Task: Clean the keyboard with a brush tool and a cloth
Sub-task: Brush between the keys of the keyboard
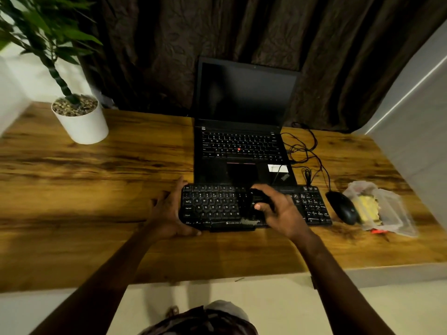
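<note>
The flat black plastic keyboard lies just in front of the open black laptop. The left hand clasps its left end. The right hand grips a small black brush over its middle.

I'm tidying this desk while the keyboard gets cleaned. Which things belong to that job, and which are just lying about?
For the job: keyboard, held by the left hand; brush tool, gripped by the right hand; yellow item in the plastic bag, possibly the cloth.
Lying about: laptop, mouse, potted plant, cables.
</note>
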